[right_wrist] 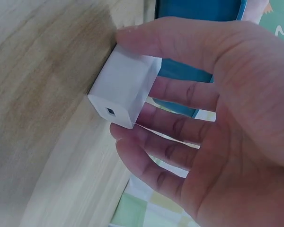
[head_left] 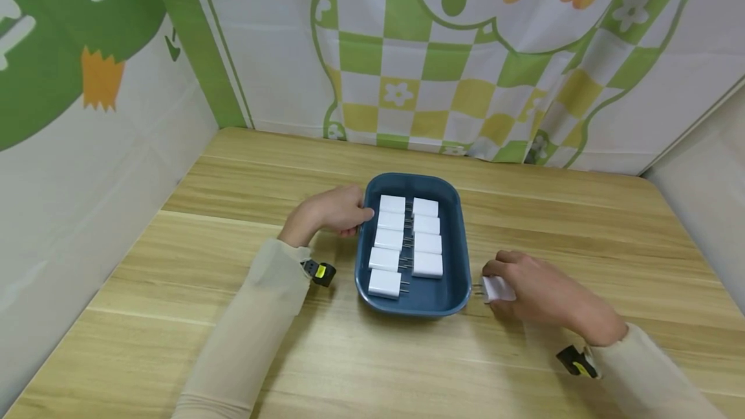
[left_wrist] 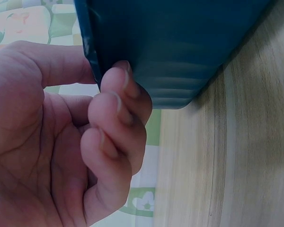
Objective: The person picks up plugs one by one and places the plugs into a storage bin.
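Note:
A blue tray point(head_left: 445, 296) with rounded corners stands on the table and holds several white chargers point(head_left: 388, 239) in two columns, their metal prongs turned toward the middle or right. My left hand point(head_left: 340, 209) pinches the tray's left rim; in the left wrist view the thumb point(left_wrist: 66, 64) lies over the rim and curled fingers press the outer wall. To the right of the tray, my right hand point(head_left: 538, 290) holds one more white charger point(head_left: 498, 289), prongs pointing left at the tray. The right wrist view shows that charger point(right_wrist: 125, 80) between thumb and fingers, its port facing the camera, close to the tabletop.
The wooden table point(head_left: 145, 277) reaches back to a green, white and yellow patterned curtain point(head_left: 407, 63). A white wall covering point(head_left: 110, 212) borders its left side. Black wrist straps with yellow marks point(head_left: 321, 271) sit at both sleeves.

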### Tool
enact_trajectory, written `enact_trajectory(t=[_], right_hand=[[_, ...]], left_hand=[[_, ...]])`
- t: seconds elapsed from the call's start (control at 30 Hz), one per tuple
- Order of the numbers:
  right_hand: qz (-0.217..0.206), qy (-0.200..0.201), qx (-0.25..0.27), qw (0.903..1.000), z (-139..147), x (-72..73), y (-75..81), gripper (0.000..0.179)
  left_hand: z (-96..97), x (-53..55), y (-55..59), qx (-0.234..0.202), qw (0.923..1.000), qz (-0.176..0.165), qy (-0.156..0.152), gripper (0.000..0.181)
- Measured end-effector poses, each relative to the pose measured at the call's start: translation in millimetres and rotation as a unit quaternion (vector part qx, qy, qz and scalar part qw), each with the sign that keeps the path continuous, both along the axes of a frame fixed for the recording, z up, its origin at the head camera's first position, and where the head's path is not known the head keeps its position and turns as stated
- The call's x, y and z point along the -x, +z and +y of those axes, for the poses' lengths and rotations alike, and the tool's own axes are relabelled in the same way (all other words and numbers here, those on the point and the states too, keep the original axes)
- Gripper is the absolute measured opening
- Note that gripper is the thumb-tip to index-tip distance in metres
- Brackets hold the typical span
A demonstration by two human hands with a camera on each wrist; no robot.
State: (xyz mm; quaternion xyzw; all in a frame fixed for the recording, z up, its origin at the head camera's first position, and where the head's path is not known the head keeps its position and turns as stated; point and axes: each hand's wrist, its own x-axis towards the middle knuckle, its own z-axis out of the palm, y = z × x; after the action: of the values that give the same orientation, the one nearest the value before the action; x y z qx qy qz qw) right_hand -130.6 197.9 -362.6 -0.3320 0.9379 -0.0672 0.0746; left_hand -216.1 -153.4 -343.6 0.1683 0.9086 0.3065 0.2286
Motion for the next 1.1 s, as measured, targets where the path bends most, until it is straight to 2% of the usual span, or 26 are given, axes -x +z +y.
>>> enact_trajectory(t=[0.4,0.7,1.1], right_hand=[[-0.012,-0.007,0.005,0.9999,4,0.8,1.6,0.038],[-0.026,-0.031,0.009,0.9991,11,2.7,18.6,0.036],[0.036,-0.009,0.014,0.9992,16,6.6,38.1,0.036]], left_hand=[[-0.4,1.0,-1.6,-0.004,1.0000,-0.004,-0.001,0.044],[-1.5,1.2,-2.2,-0.004,1.0000,-0.002,-0.002,0.043],[-0.9,1.8,-2.6,-0.006,1.0000,0.000,-0.003,0.043]])
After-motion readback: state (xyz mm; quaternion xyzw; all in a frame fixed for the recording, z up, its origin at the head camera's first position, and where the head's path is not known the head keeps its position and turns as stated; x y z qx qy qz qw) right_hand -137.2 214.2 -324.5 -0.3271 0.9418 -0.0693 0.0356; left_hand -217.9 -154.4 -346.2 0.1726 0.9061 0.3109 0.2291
